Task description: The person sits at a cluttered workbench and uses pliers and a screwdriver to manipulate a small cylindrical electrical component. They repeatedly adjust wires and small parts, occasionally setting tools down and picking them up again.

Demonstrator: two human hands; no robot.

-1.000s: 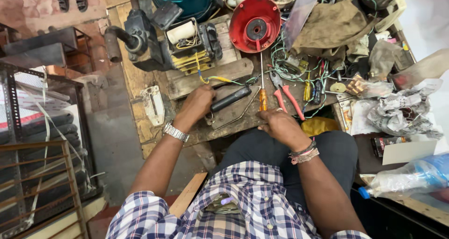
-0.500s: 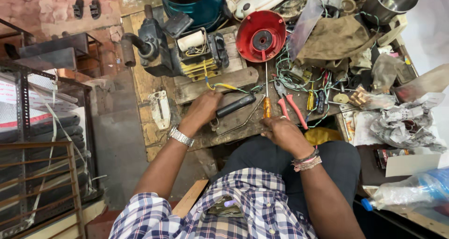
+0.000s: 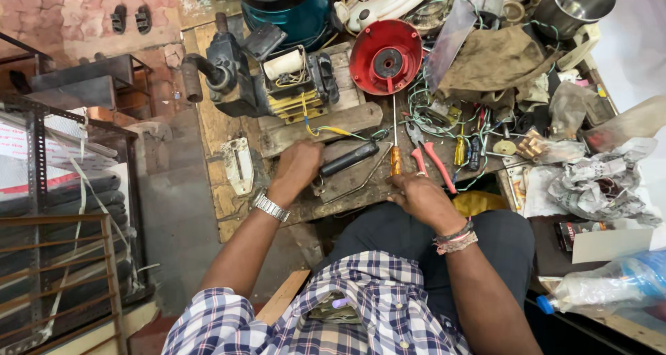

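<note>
Left hand (image 3: 297, 169) lay on the wooden worktop (image 3: 222, 129), fingers curled around the near end of a black cylindrical handle (image 3: 350, 159) that lay flat on a loose board. Right hand (image 3: 423, 197) sat at the worktop's front edge, just below the orange handle of a screwdriver (image 3: 395, 147); its fingertips touched or nearly touched that handle, but whether they gripped it could not be told. The screwdriver lay with its shaft pointing away from the person, tip toward a red round cover (image 3: 386, 56). Red-handled pliers (image 3: 430, 159) lay just beside it on the right.

Behind the left hand stood a dismantled electric motor (image 3: 277, 81), copper winding exposed, with a yellow wire (image 3: 326, 128) trailing toward the black handle. A tangle of green wire (image 3: 430, 112), rags and crumpled paper crowded the right side.

Risks, as judged: the trailing wire could snag if the black handle were lifted. The screwdriver sat close to the front edge and could roll off into the lap. Loose clutter could catch a sleeve or be knocked off the bench.
</note>
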